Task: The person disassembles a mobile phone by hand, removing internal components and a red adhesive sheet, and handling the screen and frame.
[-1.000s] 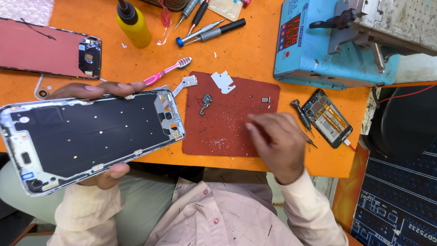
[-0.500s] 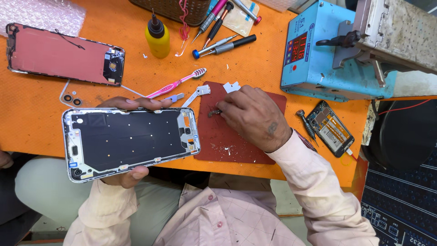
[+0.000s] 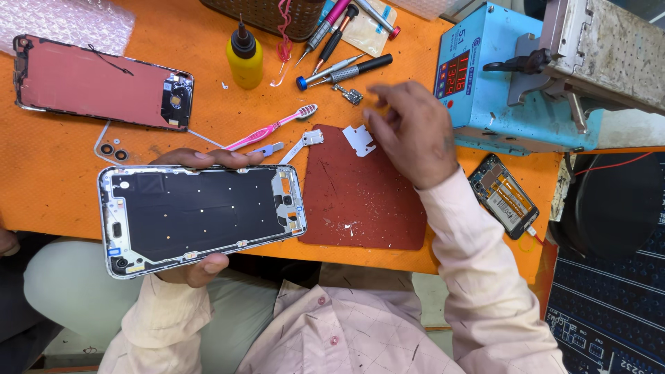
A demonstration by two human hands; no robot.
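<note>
Stripped phone frame [image 3: 201, 218] in my left hand, right hand up over the bench.

I've got the frame gripped flat by its long edges over the table's near edge, left hand [image 3: 197, 266] clamped thumb below, fingers on top, cavity facing me. Right hand [image 3: 412, 135] hovers above the dark red mat [image 3: 364, 201], fingers loosely curled near a small metal bracket [image 3: 359, 140]; I can't tell whether they pinch anything.

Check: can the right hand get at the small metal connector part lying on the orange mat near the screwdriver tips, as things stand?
Probably yes. The right hand hovers open just beside the small metal part, fingertips toward it, with only bare orange mat between. The screwdrivers lie just above, not across.
</note>
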